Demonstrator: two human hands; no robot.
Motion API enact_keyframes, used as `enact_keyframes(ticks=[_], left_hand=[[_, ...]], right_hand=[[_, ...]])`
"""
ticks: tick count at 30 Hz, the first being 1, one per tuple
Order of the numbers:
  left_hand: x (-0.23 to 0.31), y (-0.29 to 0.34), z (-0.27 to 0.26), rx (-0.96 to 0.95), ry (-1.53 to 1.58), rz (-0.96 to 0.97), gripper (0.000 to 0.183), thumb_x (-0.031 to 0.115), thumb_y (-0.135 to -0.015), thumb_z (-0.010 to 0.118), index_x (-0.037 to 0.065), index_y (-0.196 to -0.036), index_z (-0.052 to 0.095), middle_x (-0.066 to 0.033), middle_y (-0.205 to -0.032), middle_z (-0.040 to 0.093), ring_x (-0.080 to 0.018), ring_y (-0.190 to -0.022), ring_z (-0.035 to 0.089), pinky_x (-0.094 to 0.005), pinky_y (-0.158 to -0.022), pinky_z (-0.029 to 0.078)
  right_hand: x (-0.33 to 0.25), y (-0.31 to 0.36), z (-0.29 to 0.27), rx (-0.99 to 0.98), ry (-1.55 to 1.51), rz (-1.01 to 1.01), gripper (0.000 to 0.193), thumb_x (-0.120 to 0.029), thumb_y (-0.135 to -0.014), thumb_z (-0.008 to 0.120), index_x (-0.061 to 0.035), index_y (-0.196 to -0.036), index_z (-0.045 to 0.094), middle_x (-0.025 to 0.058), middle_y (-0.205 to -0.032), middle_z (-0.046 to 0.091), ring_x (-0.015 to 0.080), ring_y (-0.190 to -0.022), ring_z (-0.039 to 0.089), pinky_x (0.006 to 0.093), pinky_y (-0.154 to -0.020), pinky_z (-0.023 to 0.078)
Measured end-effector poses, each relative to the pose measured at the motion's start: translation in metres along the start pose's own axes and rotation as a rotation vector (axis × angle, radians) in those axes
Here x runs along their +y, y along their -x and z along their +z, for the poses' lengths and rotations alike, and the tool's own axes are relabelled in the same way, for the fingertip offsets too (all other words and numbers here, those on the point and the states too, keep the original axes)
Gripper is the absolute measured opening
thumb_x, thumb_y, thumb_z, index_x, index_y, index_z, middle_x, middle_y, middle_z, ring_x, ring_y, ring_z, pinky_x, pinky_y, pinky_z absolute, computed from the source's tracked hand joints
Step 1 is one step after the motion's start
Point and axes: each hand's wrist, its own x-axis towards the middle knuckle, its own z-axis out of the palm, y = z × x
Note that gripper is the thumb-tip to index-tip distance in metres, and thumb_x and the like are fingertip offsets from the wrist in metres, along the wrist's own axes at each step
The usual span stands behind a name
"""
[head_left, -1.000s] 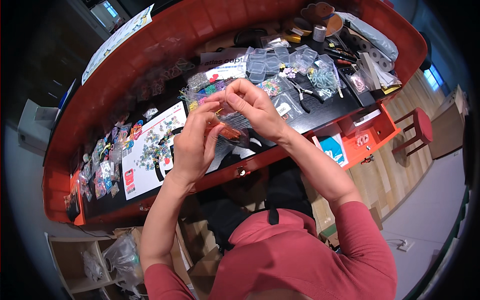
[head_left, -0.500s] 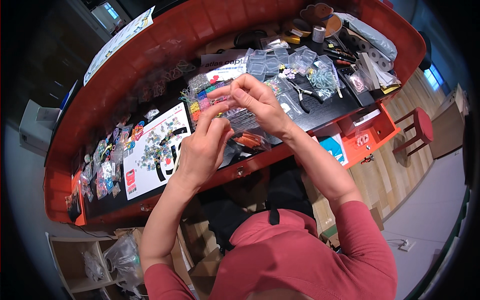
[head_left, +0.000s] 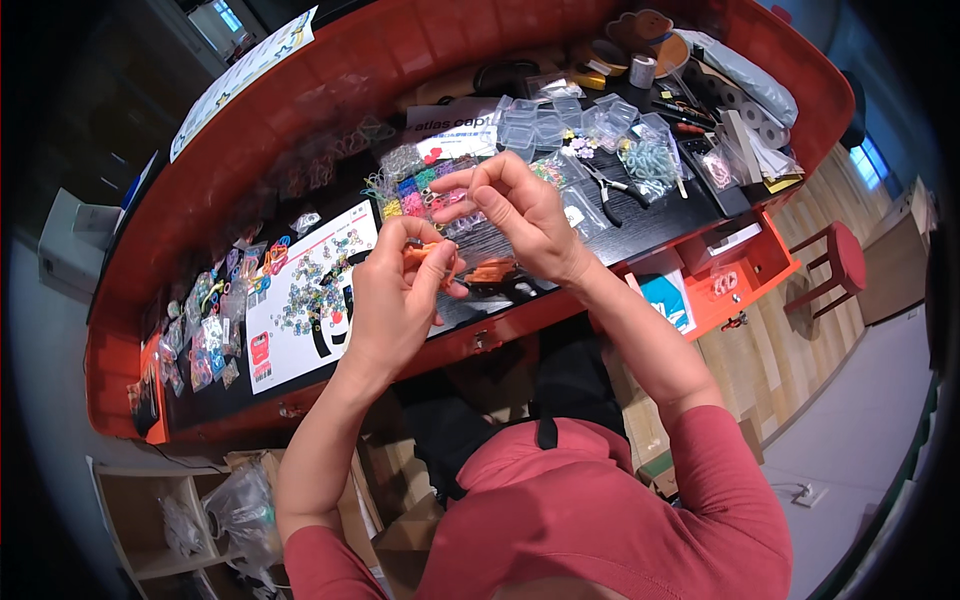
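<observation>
Orange piece [head_left: 412, 256]: pinched in the left hand's grip [head_left: 395, 285], above the tabletop [head_left: 655, 226]
Right hand [head_left: 525, 215]: fingers curled; hold unclear
Drop risk: loosened left thumb could let it fall

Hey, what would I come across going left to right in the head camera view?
White boxy object, white sheet strewn with small pieces, left hand pinching an orange piece, right hand, pliers, open drawer, red stool.
</observation>
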Motion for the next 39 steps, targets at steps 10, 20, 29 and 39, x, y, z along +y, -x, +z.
enact_keyframes(ticks=[10, 20, 29, 39], left_hand=[[0.003, -0.024, -0.012, -0.145, -0.161, -0.188, 0.016, 0.013, -0.093, 0.071, -0.001, -0.095, 0.064, -0.0064, -0.068, 0.067, -0.0087, -0.052, 0.062, -0.021, -0.039, 0.044], [0.023, -0.031, -0.017, -0.228, 0.085, -0.478, 0.029, 0.012, -0.095, 0.063, -0.007, -0.116, 0.055, -0.0166, -0.091, 0.069, -0.0205, -0.072, 0.072, -0.0267, -0.058, 0.059], [0.031, -0.034, -0.025, -0.37, 0.109, -0.45, 0.039, -0.002, -0.089, 0.061, -0.009, -0.126, 0.049, -0.0202, -0.099, 0.07, -0.0226, -0.086, 0.073, -0.029, -0.071, 0.061], [0.035, -0.033, -0.003, -0.228, -0.255, -0.274, 0.018, 0.003, -0.092, 0.065, -0.002, -0.108, 0.069, -0.0088, -0.072, 0.071, -0.0146, -0.063, 0.07, -0.0267, -0.054, 0.054]], right_hand=[[0.005, 0.014, 0.02, 0.071, 0.206, 0.035, 0.014, -0.013, -0.103, 0.052, 0.0003, -0.106, 0.055, 0.0138, -0.103, 0.069, 0.0173, -0.093, 0.069, 0.0309, -0.08, 0.055], [0.01, 0.012, 0.017, 0.156, 0.101, 0.076, 0.018, -0.018, -0.106, 0.047, 0.0002, -0.108, 0.05, 0.013, -0.107, 0.068, 0.0133, -0.092, 0.069, 0.0254, -0.072, 0.056], [0.011, 0.012, 0.011, 0.223, 0.046, 0.105, 0.019, -0.02, -0.106, 0.047, -0.0011, -0.107, 0.049, 0.0137, -0.108, 0.068, 0.014, -0.092, 0.069, 0.0212, -0.061, 0.055], [0.003, 0.012, 0.012, 0.222, 0.094, 0.089, 0.017, -0.017, -0.105, 0.049, -0.0005, -0.107, 0.051, 0.0123, -0.105, 0.068, 0.0128, -0.089, 0.067, 0.0231, -0.068, 0.055]])
